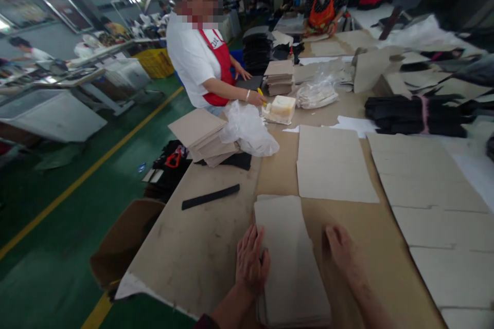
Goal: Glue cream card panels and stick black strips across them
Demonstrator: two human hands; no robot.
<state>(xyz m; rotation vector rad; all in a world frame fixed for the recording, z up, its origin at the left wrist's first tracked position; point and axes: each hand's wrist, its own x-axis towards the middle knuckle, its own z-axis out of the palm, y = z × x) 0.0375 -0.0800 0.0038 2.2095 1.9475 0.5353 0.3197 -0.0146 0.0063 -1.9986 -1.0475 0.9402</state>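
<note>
A stack of light grey sheets (285, 252), flat and roughly rectangular, lies in front of me on the table. My left hand (252, 259) rests along the stack's left edge, fingers stretched out and the thumb over the top sheet. To the right of the stack, my right hand (341, 249) is above the brown table surface, apart from the sheets. Its fingers look bent but are smeared by motion, so I cannot tell whether they hold anything. Just beyond the stack lie larger grey sheets (335, 164).
Overlapping grey sheets (436, 226) run down the right side. A black strip (210, 197) lies at left, below a board pile (204, 136) and plastic bag (250, 131). Across the table, a co-worker in a red apron (219, 61) holds a yellow tool near a whitish block (283, 108).
</note>
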